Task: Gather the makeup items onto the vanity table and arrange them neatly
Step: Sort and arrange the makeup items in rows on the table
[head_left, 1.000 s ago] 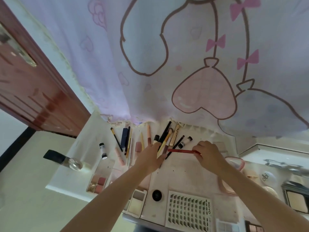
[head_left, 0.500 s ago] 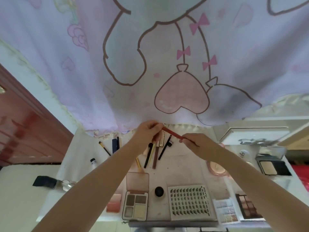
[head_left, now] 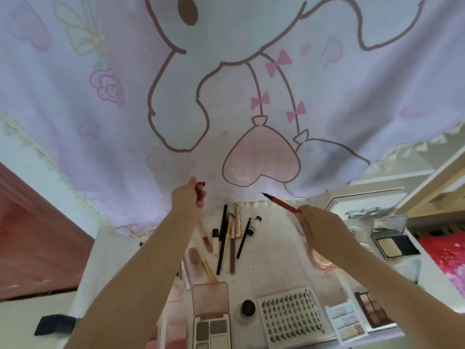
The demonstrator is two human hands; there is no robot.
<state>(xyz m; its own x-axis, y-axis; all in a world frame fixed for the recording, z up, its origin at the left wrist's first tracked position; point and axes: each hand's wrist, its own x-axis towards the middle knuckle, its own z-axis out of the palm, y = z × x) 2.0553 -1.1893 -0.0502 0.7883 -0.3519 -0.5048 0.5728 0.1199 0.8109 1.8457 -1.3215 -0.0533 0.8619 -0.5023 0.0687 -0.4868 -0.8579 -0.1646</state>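
Above the white vanity table (head_left: 276, 250) my right hand (head_left: 318, 227) grips a red liner pen (head_left: 280, 203), its dark tip bare and pointing up-left. My left hand (head_left: 187, 197) holds the pen's dark red cap (head_left: 201, 188), lifted well apart from the pen. Below my hands several pencils, brushes and tubes (head_left: 226, 238) lie roughly side by side on the table. An open eyeshadow palette (head_left: 211, 316), a small black pot (head_left: 247, 307) and a lash tray (head_left: 292, 318) sit along the near edge.
A pink cartoon-print curtain (head_left: 226, 96) hangs over the table's back. A pink round compact (head_left: 323, 260) lies under my right wrist. More palettes (head_left: 372, 308) and an open powder compact (head_left: 395, 245) are at right. A dark object (head_left: 54, 323) lies on the floor at left.
The pen was whole in both hands; now the cap has come off in my left hand and the hands have moved apart. The view has tilted upward.
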